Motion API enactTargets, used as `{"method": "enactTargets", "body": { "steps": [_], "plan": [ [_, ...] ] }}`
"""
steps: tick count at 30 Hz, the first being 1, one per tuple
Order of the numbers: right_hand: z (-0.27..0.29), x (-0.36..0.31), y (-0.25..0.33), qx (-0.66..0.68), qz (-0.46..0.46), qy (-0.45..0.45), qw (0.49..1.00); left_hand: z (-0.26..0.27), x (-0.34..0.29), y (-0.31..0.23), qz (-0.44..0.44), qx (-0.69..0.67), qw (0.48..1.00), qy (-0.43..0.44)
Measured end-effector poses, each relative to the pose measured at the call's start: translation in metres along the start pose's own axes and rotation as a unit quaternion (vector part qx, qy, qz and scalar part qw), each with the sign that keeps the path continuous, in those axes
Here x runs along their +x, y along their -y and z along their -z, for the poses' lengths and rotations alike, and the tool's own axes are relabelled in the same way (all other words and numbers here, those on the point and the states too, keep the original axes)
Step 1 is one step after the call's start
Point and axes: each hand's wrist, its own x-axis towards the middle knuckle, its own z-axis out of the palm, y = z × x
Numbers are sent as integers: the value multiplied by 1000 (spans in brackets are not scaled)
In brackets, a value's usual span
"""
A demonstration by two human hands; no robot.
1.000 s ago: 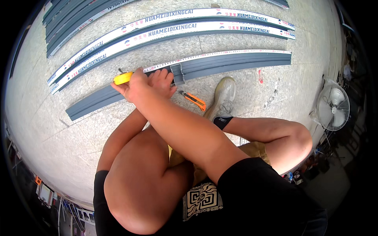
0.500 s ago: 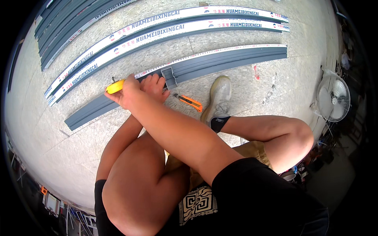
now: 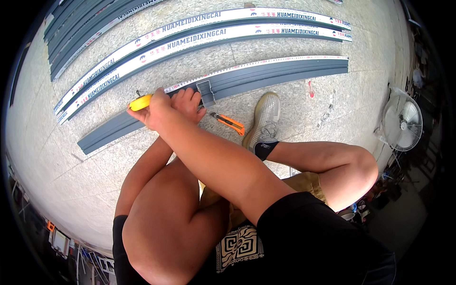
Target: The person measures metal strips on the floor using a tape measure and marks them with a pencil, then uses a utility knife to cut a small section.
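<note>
A yellow tape measure [image 3: 140,102] is held in my right hand [image 3: 156,113], whose arm crosses over my left. Its white blade [image 3: 266,61] runs out to the right along the far edge of a long grey metal profile [image 3: 280,71] lying on the floor. My left hand [image 3: 186,103] is closed over the profile just right of my right hand, fingers bent on top and thumb at the near side. Touching or almost touching its fingertips, a short open rectangular metal piece [image 3: 206,93] sits across the profile. An orange utility knife [image 3: 228,123] lies on the floor nearby.
Two profiles with white printed film [image 3: 199,39] lie beyond, and a stack of grey profiles [image 3: 80,33] is at the far left. My shoe [image 3: 265,118] stands right of the knife. A fan [image 3: 403,118] stands at the right. Film scraps [image 3: 326,114] litter the floor.
The view has shifted very slightly. Both hands, the tape measure and the profile stay almost where they were.
</note>
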Motion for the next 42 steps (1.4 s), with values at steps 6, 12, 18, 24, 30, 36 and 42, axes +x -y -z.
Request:
{"method": "enactTargets", "body": {
  "steps": [6,12,18,24,30,36,42],
  "plan": [
    [0,8,-11,-4,2,-5,1000,-5,-8,12,2,2,1000,-3],
    [3,28,-11,-11,14,-3,1000,-22,-9,29,-4,12,1000,-3],
    [6,44,-14,-34,22,20,999,-32,-11,43,1,14,1000,2],
    [5,51,-14,-45,30,11,998,-36,-8,50,0,7,1000,4],
    [14,24,-7,-29,33,2,999,-25,-10,28,-10,20,1000,6],
    [29,-60,-3,-58,134,84,986,-65,-41,31,8,167,984,-66],
    [66,-136,60,-81,270,17,959,-15,-32,32,6,-59,991,-117]
  ]
}}
